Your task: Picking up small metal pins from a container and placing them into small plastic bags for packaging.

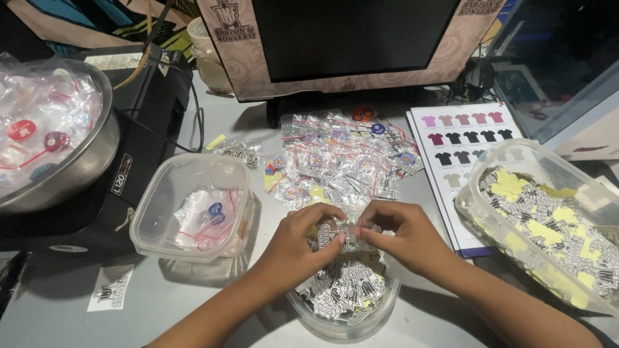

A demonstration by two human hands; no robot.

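Observation:
My left hand (298,243) and my right hand (401,236) meet over a round clear bowl (342,325) full of black-and-white stickers (345,293). Together they pinch a small clear zip bag (345,233) with a sticker in it, fingers closed on its top edge. Just beyond the hands lies a heap of small clear packets (342,161) with red zip strips and coloured badges inside.
A square clear tub (155,222) holding a few packets sits to the left. A steel bowl (84,164) of packets rests on a black machine (151,116). At right are a large clear tub (516,251) of stickers, a shirt colour chart (464,145) and a monitor (348,38).

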